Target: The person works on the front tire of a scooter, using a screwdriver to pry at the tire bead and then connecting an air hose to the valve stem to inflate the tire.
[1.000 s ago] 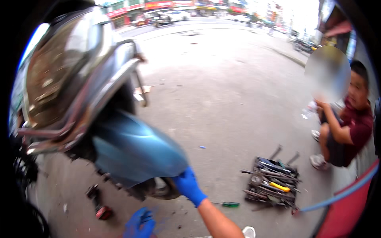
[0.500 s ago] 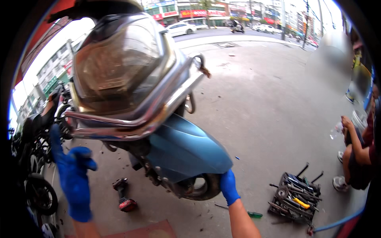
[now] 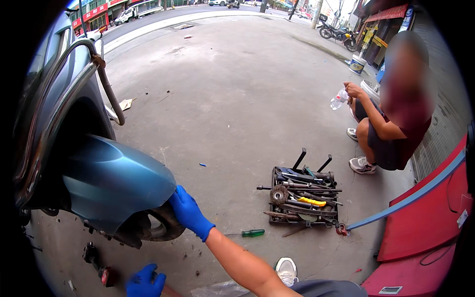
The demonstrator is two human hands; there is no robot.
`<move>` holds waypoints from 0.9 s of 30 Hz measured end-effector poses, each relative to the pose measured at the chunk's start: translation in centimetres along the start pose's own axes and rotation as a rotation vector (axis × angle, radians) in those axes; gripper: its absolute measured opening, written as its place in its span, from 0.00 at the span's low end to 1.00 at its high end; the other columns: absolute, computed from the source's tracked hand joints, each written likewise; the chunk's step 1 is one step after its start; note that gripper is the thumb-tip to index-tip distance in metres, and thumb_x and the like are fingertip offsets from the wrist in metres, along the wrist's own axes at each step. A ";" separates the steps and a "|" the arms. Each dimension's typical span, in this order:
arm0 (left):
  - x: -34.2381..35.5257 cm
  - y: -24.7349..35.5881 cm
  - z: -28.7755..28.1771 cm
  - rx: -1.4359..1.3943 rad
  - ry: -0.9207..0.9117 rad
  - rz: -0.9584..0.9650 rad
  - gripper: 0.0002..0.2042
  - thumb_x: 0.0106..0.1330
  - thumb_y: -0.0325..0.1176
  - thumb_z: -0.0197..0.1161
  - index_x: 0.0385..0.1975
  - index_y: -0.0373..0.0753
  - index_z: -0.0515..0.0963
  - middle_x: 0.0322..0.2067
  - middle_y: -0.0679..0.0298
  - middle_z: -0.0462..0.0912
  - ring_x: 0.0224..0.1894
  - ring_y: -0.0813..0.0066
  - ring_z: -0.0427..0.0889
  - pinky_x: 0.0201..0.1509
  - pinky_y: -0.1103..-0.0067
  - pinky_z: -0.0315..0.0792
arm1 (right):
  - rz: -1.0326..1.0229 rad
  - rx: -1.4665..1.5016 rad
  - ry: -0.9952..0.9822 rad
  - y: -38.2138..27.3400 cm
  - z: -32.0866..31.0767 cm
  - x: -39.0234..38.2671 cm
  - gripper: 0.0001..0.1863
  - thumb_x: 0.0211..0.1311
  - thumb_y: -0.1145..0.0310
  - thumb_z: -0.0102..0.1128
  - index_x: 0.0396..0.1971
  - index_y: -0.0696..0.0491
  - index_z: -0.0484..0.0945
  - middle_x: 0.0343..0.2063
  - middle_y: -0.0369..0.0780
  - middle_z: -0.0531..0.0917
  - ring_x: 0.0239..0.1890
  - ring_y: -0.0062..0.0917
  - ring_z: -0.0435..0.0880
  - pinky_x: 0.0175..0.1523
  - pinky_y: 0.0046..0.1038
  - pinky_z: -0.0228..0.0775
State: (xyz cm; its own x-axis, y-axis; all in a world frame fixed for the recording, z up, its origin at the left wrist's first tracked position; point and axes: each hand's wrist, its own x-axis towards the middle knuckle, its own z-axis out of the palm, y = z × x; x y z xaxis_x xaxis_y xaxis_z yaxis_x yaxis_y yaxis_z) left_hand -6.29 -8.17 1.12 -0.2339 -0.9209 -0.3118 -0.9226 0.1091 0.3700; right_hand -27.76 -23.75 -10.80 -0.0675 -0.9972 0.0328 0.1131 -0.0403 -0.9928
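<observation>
Past the right hand (image 3: 192,214), a black tray (image 3: 273,177) full of tools (image 3: 311,201)

"Matching gloves (image 3: 184,202)?"
"Yes, snug, bright blue, on right hand (image 3: 192,214) and left hand (image 3: 144,283) alike."
"Sleeves?"
"Right forearm (image 3: 246,262) is bare. Below, an off-white sneaker (image 3: 286,270) and dark grey legwear (image 3: 326,288)."

On your right, 1 person (image 3: 409,129) in a dark red shirt squats, holding a clear plastic bottle (image 3: 339,99). Farther off, you see a white bucket (image 3: 357,64) with a blue label and a parked motorcycle (image 3: 340,35). A ribbed shutter (image 3: 445,114) rises behind the squatting figure. Nearer you, a blue bar (image 3: 405,202) slants across a red panel (image 3: 425,222). At upper left, a white truck (image 3: 142,10) is on the road (image 3: 193,11).
</observation>
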 end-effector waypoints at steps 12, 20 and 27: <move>0.8 -0.3 2.4 -0.041 -0.028 0.010 0.19 0.65 0.47 0.59 0.49 0.41 0.80 0.37 0.51 0.85 0.39 0.51 0.84 0.45 0.62 0.76 | -0.135 -0.085 -0.012 2.3 -0.9 2.6 0.24 0.76 0.51 0.43 0.55 0.56 0.74 0.47 0.50 0.82 0.51 0.34 0.81 0.57 0.35 0.69; 2.4 -1.0 6.4 -0.058 0.037 0.126 0.19 0.63 0.46 0.62 0.47 0.38 0.79 0.33 0.53 0.85 0.34 0.53 0.84 0.38 0.64 0.77 | -0.028 0.159 -0.076 2.7 -3.1 0.9 0.25 0.78 0.57 0.36 0.62 0.60 0.67 0.60 0.44 0.74 0.61 0.28 0.72 0.67 0.32 0.62; -0.7 -0.8 9.0 -0.063 -0.021 0.213 0.17 0.63 0.43 0.60 0.46 0.38 0.78 0.28 0.55 0.82 0.30 0.55 0.82 0.34 0.64 0.75 | -0.013 0.220 -0.032 1.5 -1.3 1.5 0.30 0.79 0.51 0.34 0.67 0.59 0.61 0.65 0.41 0.68 0.66 0.27 0.66 0.69 0.31 0.59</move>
State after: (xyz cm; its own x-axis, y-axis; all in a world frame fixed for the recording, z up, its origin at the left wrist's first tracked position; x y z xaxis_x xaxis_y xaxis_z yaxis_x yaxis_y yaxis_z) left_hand -8.17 -4.29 -6.80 -0.4284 -0.8716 -0.2384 -0.8308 0.2761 0.4833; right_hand -28.93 -25.25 -12.38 -0.0394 -0.9979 0.0520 0.3264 -0.0620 -0.9432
